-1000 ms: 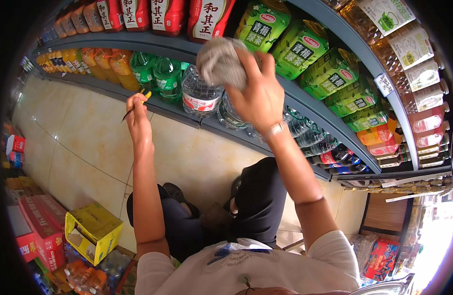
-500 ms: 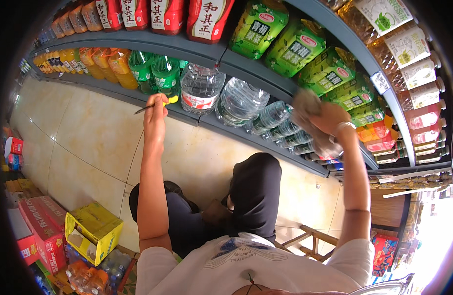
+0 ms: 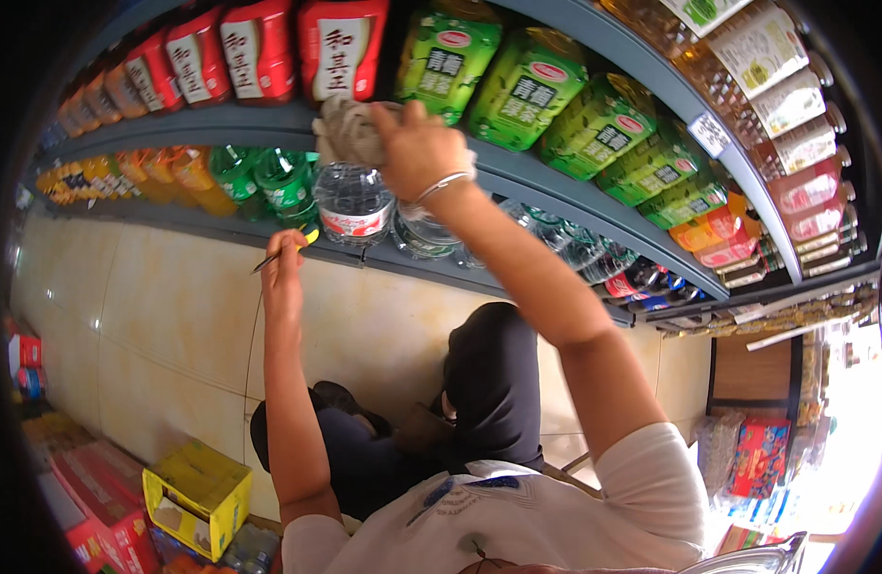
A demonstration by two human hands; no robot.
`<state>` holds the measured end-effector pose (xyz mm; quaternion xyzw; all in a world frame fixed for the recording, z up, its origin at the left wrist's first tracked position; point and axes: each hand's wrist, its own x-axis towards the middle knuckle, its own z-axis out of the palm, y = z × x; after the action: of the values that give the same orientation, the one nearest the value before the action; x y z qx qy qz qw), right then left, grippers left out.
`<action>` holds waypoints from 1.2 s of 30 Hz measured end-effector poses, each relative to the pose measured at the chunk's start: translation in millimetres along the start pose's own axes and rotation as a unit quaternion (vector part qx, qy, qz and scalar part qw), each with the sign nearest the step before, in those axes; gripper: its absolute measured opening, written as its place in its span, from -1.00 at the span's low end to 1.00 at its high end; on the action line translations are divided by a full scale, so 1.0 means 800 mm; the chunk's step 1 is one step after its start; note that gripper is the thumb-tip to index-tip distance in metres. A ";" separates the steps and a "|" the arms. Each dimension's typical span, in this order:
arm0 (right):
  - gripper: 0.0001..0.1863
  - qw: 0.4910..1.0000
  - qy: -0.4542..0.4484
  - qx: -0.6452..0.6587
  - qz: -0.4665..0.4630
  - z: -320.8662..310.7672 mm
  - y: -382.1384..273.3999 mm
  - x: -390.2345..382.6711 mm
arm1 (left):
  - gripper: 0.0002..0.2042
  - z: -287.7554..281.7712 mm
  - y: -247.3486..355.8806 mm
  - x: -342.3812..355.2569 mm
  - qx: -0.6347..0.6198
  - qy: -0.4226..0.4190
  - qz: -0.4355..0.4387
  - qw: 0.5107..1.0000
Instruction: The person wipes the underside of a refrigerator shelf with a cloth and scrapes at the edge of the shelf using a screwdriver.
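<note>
My right hand [image 3: 417, 148] is raised to the grey shelf edge [image 3: 556, 182] and is closed on a crumpled grey cloth [image 3: 347, 131], pressed just above a large clear water bottle [image 3: 353, 206]. A silver bracelet circles that wrist. My left hand [image 3: 284, 275] is lower, by the front of the bottom shelf, holding a thin dark pen with a yellow end [image 3: 286, 251]. Green bottles [image 3: 273, 182] stand to its upper left.
Red cartons [image 3: 340, 48] and green drink packs [image 3: 527, 91] fill the upper shelf. More water bottles [image 3: 565, 249] and orange bottles [image 3: 163, 177] line the lower one. A yellow box [image 3: 200, 497] and red boxes [image 3: 96, 507] lie on the tiled floor at left.
My right hand swung with the cloth from the right part of the shelf back left to above the big water bottle. My left hand has stayed near the lower shelf front.
</note>
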<state>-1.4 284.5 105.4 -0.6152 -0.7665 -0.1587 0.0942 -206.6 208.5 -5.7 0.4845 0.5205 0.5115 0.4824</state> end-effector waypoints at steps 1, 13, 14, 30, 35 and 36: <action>-0.44 1.000 -0.010 0.009 0.000 0.004 -0.014 0.003 | -0.73 -0.008 0.000 -0.003 0.015 0.005 -0.015 1.000; -0.37 0.982 -0.064 -0.011 0.178 -0.060 0.221 -0.199 | -0.73 0.010 0.006 0.003 0.030 -0.008 -0.031 0.999; -0.39 0.975 -0.068 -0.018 0.210 -0.066 0.249 -0.226 | -0.72 0.009 -0.001 0.006 0.037 -0.010 -0.025 0.999; -0.40 0.845 -0.156 -0.137 0.493 -0.103 0.534 -0.486 | -0.71 0.010 -0.027 -0.008 0.070 -0.054 -0.054 0.995; -0.52 0.795 -0.338 -0.194 0.465 -0.067 0.550 -0.533 | -0.71 -0.002 -0.044 -0.007 0.086 -0.025 -0.046 0.995; -0.50 0.825 -0.287 -0.145 0.466 -0.056 0.532 -0.538 | -0.70 -0.009 -0.049 -0.007 0.095 -0.008 -0.056 0.994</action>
<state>507.4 -42.8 54.8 -0.9233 -0.3497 -0.0217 -0.1573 -214.1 201.9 -45.2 0.5021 0.5896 0.4277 0.4663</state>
